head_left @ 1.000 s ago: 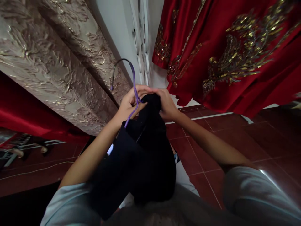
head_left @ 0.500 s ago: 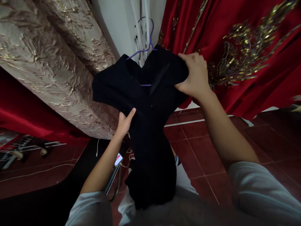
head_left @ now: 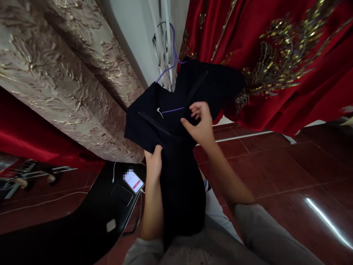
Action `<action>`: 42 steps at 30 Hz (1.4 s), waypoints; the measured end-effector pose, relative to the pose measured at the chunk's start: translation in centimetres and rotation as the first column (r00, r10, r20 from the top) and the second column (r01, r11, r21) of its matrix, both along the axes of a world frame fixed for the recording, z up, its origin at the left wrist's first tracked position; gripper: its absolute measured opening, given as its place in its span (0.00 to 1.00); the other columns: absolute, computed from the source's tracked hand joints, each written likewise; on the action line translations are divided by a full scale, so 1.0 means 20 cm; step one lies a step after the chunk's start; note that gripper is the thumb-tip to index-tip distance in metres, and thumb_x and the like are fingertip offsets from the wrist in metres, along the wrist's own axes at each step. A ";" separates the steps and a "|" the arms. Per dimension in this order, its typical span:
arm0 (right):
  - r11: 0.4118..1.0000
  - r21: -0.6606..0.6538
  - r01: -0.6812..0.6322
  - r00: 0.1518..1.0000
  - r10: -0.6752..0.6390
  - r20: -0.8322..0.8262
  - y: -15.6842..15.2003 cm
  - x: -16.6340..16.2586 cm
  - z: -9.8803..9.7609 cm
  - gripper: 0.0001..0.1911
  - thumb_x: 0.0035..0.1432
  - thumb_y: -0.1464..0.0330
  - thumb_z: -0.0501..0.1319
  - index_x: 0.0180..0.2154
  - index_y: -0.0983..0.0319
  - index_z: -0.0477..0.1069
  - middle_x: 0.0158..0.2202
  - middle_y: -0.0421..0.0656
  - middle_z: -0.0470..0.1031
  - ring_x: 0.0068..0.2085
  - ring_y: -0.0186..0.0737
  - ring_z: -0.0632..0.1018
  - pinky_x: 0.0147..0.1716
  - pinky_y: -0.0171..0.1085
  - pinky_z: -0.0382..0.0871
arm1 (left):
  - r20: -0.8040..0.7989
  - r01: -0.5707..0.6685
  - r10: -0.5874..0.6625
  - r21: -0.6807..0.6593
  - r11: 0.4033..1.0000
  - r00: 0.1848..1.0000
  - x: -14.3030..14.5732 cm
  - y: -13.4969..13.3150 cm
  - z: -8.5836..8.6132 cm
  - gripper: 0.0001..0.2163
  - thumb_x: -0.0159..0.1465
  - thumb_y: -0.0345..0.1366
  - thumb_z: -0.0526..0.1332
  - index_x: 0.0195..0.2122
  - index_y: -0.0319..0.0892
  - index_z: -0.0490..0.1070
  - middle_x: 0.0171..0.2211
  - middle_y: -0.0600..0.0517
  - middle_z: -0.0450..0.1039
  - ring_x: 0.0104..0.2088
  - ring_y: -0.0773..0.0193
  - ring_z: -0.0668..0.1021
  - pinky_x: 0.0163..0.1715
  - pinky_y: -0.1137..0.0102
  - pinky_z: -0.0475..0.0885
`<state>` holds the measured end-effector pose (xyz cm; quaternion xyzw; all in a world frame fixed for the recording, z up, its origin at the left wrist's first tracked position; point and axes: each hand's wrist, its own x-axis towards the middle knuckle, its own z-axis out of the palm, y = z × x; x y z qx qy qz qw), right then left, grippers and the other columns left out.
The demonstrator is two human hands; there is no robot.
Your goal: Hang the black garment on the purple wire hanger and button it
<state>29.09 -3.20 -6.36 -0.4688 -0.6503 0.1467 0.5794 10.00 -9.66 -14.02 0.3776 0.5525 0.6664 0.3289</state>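
Note:
A dark, short-sleeved dress (head_left: 179, 173) hangs from a purple hanger (head_left: 174, 48) in front of me, its lower part reaching my lap. My left hand (head_left: 153, 162) grips its side just under the sleeve, thumb in front and the other fingers hidden behind the cloth. At the neckline my right hand (head_left: 200, 121) is raised before the fabric, thumb apart from the half-curled fingers, with nothing visible between them. A small white tag or string (head_left: 160, 112) shows inside the collar, beside the hanger's lower bar.
A black bench or table (head_left: 82, 224) at left bears a lit phone (head_left: 134, 181) on a cable, a dark flat device (head_left: 121, 195) and a small white case (head_left: 111, 225). Pale textured fabric (head_left: 82, 92) hangs left, red sequined fabric (head_left: 303, 106) right. White metal stand parts (head_left: 165, 36) rise behind.
My right hand has let go of the right shoulder and moved left and down to the neckline. My left hand keeps its grip, slightly lower; the dress has shifted right, and the collar tag now shows.

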 end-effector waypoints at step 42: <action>0.881 -0.145 -0.450 0.782 0.311 -0.540 0.20 -0.04 0.41 0.23 0.65 0.51 0.62 0.27 0.62 0.72 0.16 0.36 0.65 0.17 0.26 0.57 0.16 0.31 0.45 | -0.487 0.259 -0.151 0.162 0.952 0.860 0.24 0.09 -0.19 0.05 0.71 0.33 0.59 0.38 0.44 0.72 0.33 0.49 0.75 0.36 0.58 0.78 0.40 0.62 0.71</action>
